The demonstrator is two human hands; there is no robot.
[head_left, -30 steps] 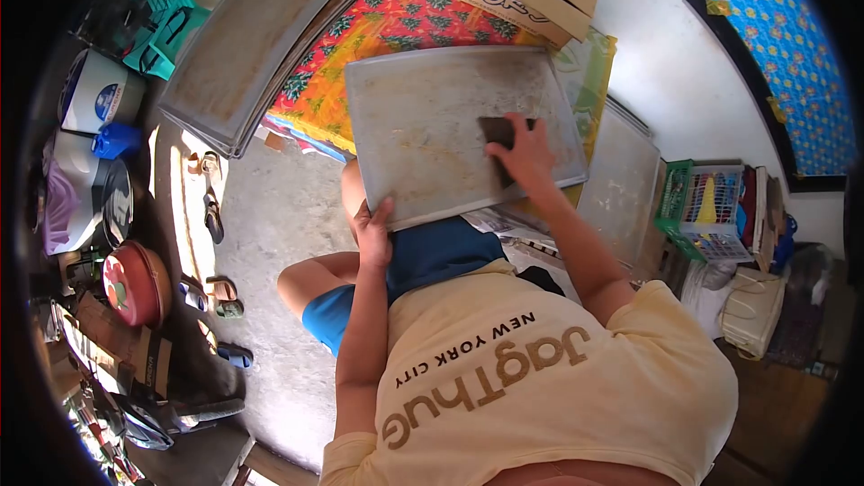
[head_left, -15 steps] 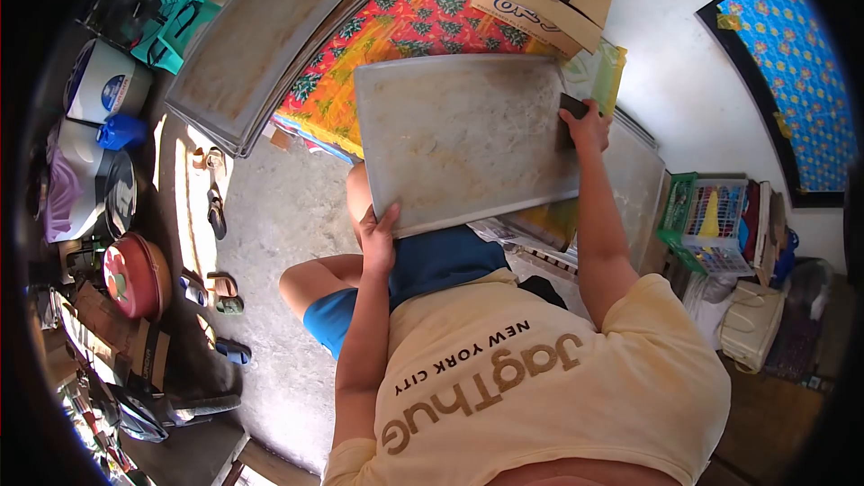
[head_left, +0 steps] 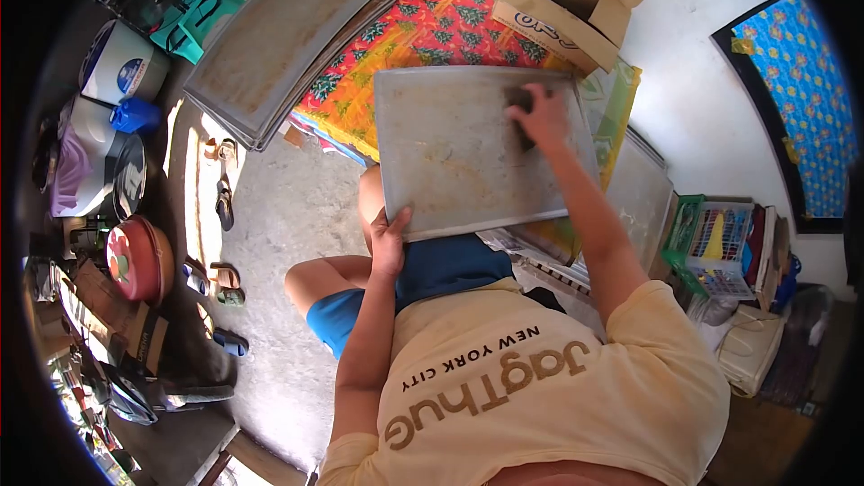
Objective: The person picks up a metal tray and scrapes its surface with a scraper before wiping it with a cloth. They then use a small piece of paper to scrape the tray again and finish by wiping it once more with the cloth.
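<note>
A flat grey metal tray (head_left: pixel 450 153) with brownish stains rests tilted over my lap. My left hand (head_left: pixel 389 238) grips its lower left corner, thumb on top. On the upper right part of the tray, my right hand (head_left: pixel 543 117) is closed around a dark pad (head_left: pixel 519 117) pressed against the surface; both are slightly blurred. A stack of similar trays (head_left: pixel 288 36) lies at the upper left, on the edge of a table with a red and orange patterned cloth (head_left: pixel 450 13).
An open cardboard box (head_left: pixel 558 22) stands at the back of the cloth. More trays (head_left: pixel 639 193) lean at my right, near plastic baskets (head_left: pixel 717 243). Sandals (head_left: pixel 225 202) and a red basin (head_left: pixel 135 261) are on the left.
My right hand has moved left with the dark pad, from the tray's right edge onto its surface. My left hand keeps its hold. The whole view has shifted slightly.
</note>
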